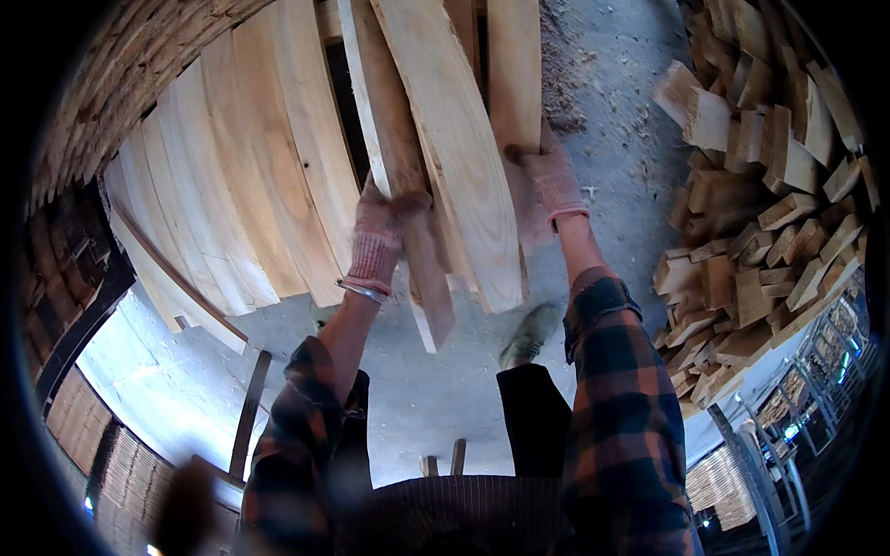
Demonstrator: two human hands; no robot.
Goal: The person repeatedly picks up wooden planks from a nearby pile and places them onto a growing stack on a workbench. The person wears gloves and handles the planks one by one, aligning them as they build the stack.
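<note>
My left hand [378,233], in a pale knitted glove, is closed round a narrow wooden plank [428,295] with a brown face and a pale sawn edge. This plank lies tilted and sticks out nearer to me than the boards around it. My right hand [549,183], gloved too and slightly blurred, grips the outer edge of a long light board [514,74], thumb on top. Its fingers under the board are hidden. Between my hands, a wide pale plank [468,176] with curving grain overlaps its neighbours. My left fingers are partly hidden by the narrow plank.
Several pale boards [250,157] lie side by side on the left, a dark gap showing beside them. At right rises a heap of short wood offcuts [751,241]. Sawdust [565,83] covers part of the concrete floor [621,157]. A metal frame [760,473] stands lower right.
</note>
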